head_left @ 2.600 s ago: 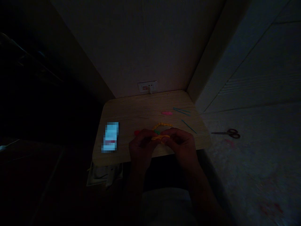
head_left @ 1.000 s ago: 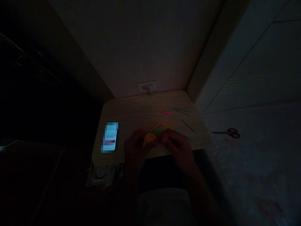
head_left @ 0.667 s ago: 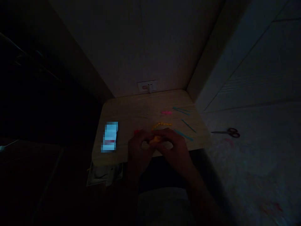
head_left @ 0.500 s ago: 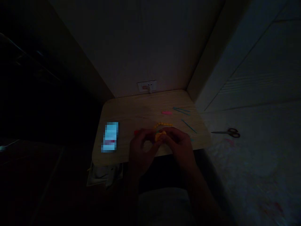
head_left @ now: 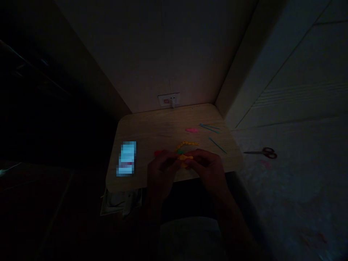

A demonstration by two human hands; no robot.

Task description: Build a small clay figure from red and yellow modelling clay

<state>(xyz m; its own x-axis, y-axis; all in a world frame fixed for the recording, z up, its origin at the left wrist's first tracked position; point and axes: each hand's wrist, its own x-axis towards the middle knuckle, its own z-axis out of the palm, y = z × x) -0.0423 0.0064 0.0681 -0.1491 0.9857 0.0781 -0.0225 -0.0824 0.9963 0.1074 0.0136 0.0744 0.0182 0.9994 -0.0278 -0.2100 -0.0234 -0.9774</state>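
The scene is very dark. My left hand (head_left: 161, 173) and my right hand (head_left: 208, 168) meet over the near edge of a small wooden table (head_left: 152, 128), fingers curled and pinched on a small orange-yellow soft piece (head_left: 184, 158) between them. A bit of green (head_left: 179, 152) shows just behind it. A curved string of yellow beads (head_left: 187, 144) lies on the table right beyond my fingers. A small red piece (head_left: 158, 153) sits by my left hand.
A lit phone (head_left: 126, 158) lies at the table's left. A pink piece (head_left: 191, 130) and thin teal sticks (head_left: 210, 127) lie further back right. Scissors (head_left: 261, 153) rest on the pale surface to the right. A wall socket (head_left: 169, 99) sits behind the table.
Both hands have kept working the orange-yellow piece, turning and squeezing it in place above the table edge. Nothing else on the table has moved.
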